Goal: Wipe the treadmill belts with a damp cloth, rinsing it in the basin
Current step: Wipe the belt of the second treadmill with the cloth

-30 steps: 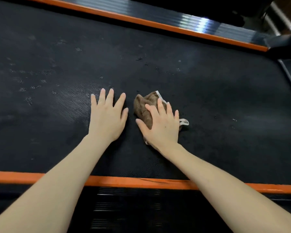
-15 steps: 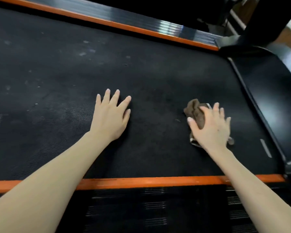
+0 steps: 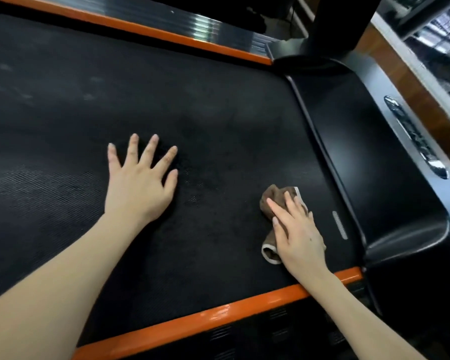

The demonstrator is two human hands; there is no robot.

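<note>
The brown cloth point(image 3: 272, 202) is pinned flat under the right hand point(image 3: 298, 231), fingers straight and pressed down, not curled round it. It's bunched with its long axis running near to far, close to the right end of the belt point(image 3: 218, 113), just left of the black motor cover point(image 3: 374, 165). The left hand point(image 3: 138, 185) is planted palm-down with fingers spread, holding nothing, well apart to the left. Dusty patches are still seen far left, so the next stroke probably gets pulled leftward. Compared with a second ago, the cloth has been swept right, away from the left hand.
</note>
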